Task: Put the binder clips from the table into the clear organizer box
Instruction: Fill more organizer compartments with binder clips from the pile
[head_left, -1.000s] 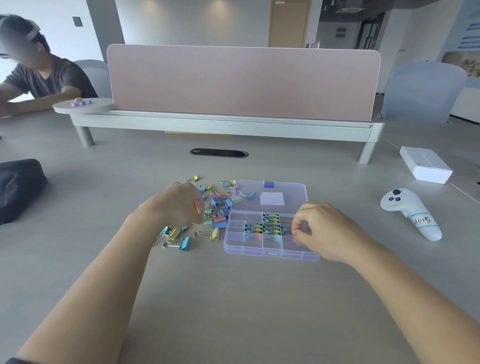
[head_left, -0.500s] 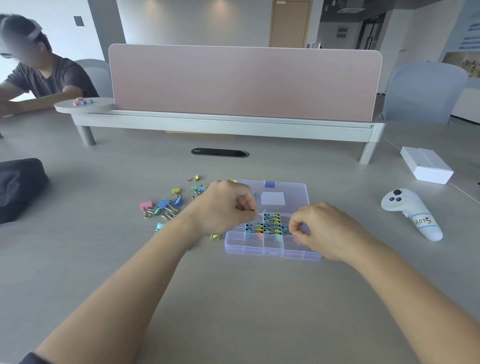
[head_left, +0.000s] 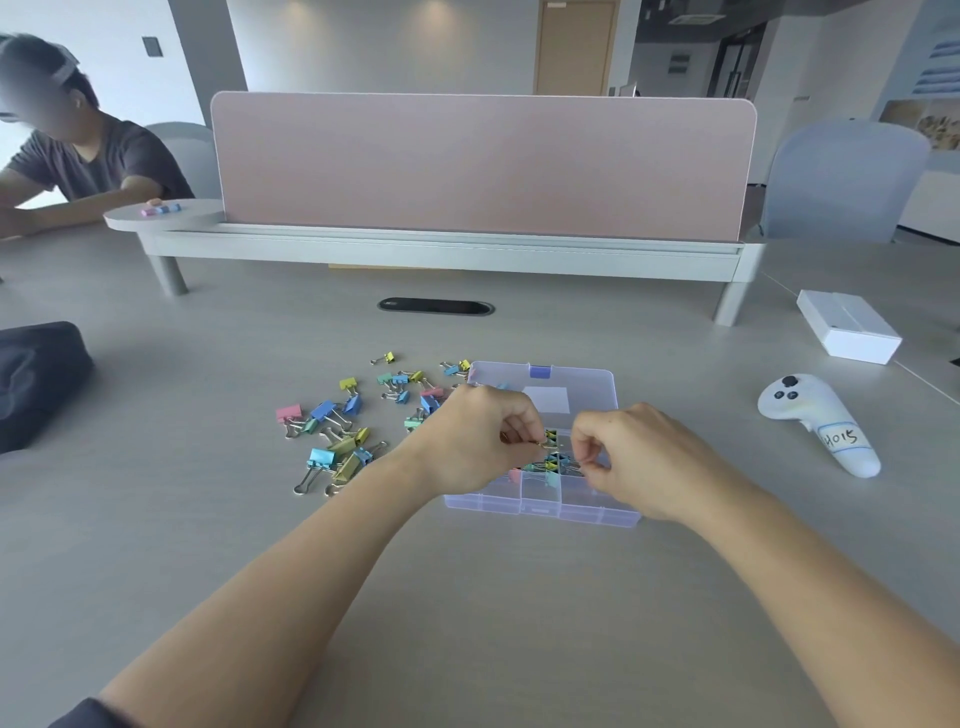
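Head view: our left hand (head_left: 483, 441) pinches a clip (head_left: 543, 443) over the box (head_left: 540, 512) to drop it in; our right hand (head_left: 644, 462) curls alongside, perhaps steadying, its grip unclear.

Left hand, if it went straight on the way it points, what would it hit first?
Probably the right hand, facing it close by above the box; if lower, the clips inside. Depth is unclear.

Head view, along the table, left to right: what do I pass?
Black bag → loose binder clips → left hand → right hand → white controller. The clear organizer box lies under both hands, so it is left unplaced.
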